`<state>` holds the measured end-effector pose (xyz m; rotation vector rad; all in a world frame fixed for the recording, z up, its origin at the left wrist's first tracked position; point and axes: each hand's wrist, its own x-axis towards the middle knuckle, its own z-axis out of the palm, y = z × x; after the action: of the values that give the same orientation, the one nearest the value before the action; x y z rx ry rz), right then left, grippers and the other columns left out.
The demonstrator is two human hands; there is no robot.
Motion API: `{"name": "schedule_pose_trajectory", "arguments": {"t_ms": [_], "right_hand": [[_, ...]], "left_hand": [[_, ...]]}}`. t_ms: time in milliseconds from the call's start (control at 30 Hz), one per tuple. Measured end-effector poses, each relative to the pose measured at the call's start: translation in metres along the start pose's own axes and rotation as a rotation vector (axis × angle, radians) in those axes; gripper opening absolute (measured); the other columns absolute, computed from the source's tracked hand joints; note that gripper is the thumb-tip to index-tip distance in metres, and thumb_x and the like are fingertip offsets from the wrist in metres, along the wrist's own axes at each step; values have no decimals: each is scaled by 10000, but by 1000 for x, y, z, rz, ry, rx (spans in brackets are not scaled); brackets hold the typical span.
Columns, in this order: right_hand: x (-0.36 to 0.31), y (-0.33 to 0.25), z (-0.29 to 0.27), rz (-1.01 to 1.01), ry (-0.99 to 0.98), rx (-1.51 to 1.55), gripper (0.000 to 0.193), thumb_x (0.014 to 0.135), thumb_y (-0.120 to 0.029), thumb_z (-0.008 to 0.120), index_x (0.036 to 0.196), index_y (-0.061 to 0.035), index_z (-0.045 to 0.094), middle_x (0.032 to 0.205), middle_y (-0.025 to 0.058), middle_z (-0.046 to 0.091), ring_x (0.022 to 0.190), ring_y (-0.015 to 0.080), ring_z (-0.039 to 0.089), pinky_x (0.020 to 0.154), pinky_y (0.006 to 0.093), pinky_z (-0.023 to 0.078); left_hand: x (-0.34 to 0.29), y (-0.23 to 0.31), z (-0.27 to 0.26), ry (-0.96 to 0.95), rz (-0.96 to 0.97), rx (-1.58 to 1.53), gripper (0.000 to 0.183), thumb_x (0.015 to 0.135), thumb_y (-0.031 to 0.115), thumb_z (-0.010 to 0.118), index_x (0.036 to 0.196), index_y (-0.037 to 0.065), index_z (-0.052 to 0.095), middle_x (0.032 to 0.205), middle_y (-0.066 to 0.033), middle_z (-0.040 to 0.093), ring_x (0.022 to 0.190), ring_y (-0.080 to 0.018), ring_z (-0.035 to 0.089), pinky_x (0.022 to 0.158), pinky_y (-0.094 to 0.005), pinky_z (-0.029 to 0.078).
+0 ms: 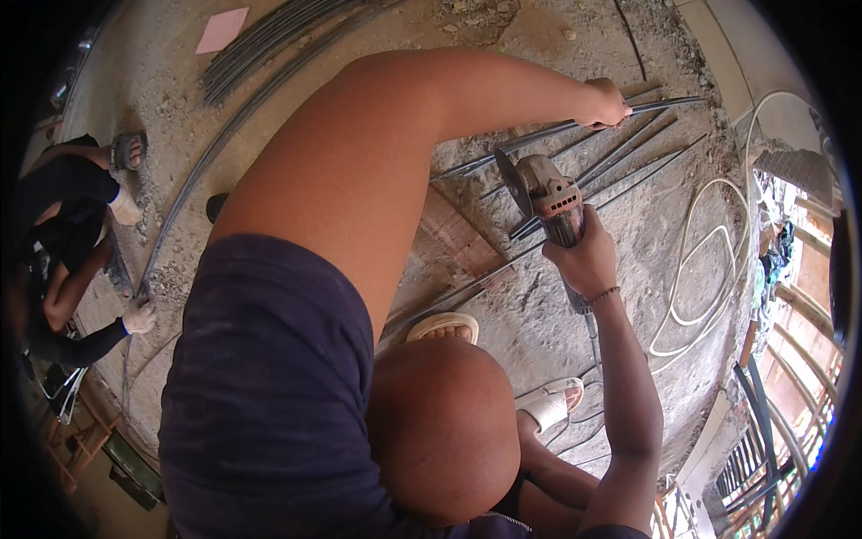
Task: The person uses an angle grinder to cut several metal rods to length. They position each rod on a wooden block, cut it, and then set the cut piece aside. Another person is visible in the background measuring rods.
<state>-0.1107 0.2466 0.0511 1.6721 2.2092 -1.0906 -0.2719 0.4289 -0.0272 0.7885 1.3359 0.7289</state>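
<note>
Evidently, the dark rods lie on the ground directly under the left hand, their long axis slanting from far right to near left. The left fingers are curled down around them towards their far end, so this hand is the nearer one. The grinder sits nearer the body, its handle clasped in the right hand, whose fingers wrap the grip. Its long axis slants the other way, across the line of the rods, with the head pointing far and left. The disc stands on the head's left side, to the left of the left fingers and closer to the knee. It is just beside the rods; whether it touches any, I cannot tell.

More loose rods fan out to the right of the grinder's head, roughly alongside the held ones. A reddish-brown board lies beneath some of them, on a rough, dusty concrete floor. A bare knee rises close to the body, with a sandal beyond it. At right, a pale hose lies in loops. A bundle of long rods rests far left, and a co-worker's gloved hand is at the left edge, by a long curving rod.
</note>
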Motion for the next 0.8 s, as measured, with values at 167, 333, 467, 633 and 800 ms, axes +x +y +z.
{"name": "schedule_pose_trajectory", "arguments": {"t_ms": [167,333,467,633,800], "right_hand": [[1,0,1,10,5,-28,644,678,-283,860,1185,-9,572,969,251,736,922,434,726,825,490,563],[2,0,1,21,-3,-23,631,677,-284,863,1166,-12,571,964,247,733,926,435,724,827,493,561],[2,0,2,-3,17,-25,611,677,-280,860,1145,-13,570,958,245,731,925,435,723,827,495,561],[3,1,2,4,8,-18,595,679,-277,855,1129,-13,570,954,248,731,925,439,722,827,502,558],[3,1,4,-23,42,-58,580,680,-279,848,1114,-13,569,950,250,731,927,444,720,822,509,556]], "left_hand": [[1,-1,-1,-4,31,25,259,1075,209,638,1100,-31,730,902,-98,735,619,-144,589,518,-335,444],[-1,1,-2,9,33,31,267,1079,219,633,1101,-28,731,887,-94,729,587,-147,569,506,-349,438],[-4,2,-2,16,21,8,273,1082,227,628,1109,-25,731,882,-91,723,561,-149,555,500,-347,433],[-5,3,-2,13,25,15,293,1088,242,618,1108,-30,725,881,-90,715,553,-151,546,495,-346,427],[5,-1,-2,2,51,65,298,1090,243,614,1104,-36,720,889,-98,711,564,-152,549,487,-345,423]]}}
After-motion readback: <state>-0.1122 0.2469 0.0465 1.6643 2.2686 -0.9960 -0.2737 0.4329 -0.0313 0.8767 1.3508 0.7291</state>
